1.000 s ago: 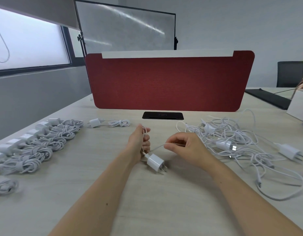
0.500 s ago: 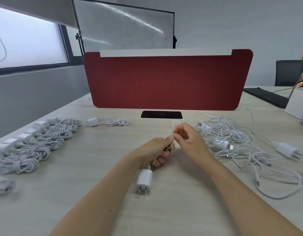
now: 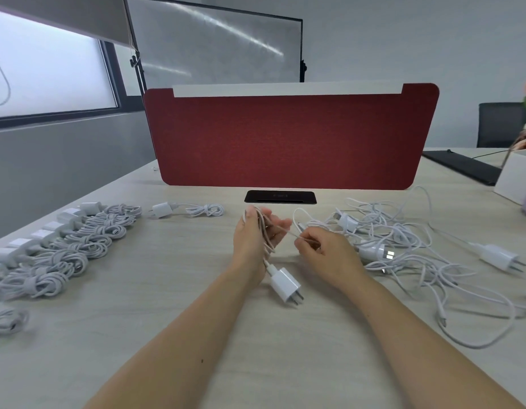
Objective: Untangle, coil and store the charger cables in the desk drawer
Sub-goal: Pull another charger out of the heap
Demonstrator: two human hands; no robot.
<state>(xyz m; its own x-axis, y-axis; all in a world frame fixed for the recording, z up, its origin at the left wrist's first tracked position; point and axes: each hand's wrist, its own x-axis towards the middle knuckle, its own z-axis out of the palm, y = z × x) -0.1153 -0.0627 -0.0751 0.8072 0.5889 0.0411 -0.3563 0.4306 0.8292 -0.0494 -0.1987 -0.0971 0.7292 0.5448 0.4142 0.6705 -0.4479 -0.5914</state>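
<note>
Head-height view looking down at a pale wood desk, w/ two bare forearms reaching in from the bottom.

The left hand is raised near the desk centre. Its fingers are straight & relaxed, pointing right, and the thumb points up. Several loops of a white cable hang round the palm btwn thumb & fingers. One end of the cable drops past the wrist to a white plug, prongs aimed toward the viewer. Can't tell if the plug rests on the desk or hangs just above it.

The right hand is just beside the left, fingers curled. Thumb & forefinger pinch the same cable where it leaves the loops. The short stretch btwn the hands looks taut, and past the pinch the free end arcs up in a small bow.

To the right is a loose tangle of cables w/ several plugs mixed in, spread over the desk. At far left is a row of coiled cables, each w/ its plug, laid side by side. One more coiled charger lies apart from the row, toward the back & left of the hands.

Behind everything a red screen stands across the desk, w/ a black slot in the desktop at its foot. A white box sits at the far right edge.
</note>
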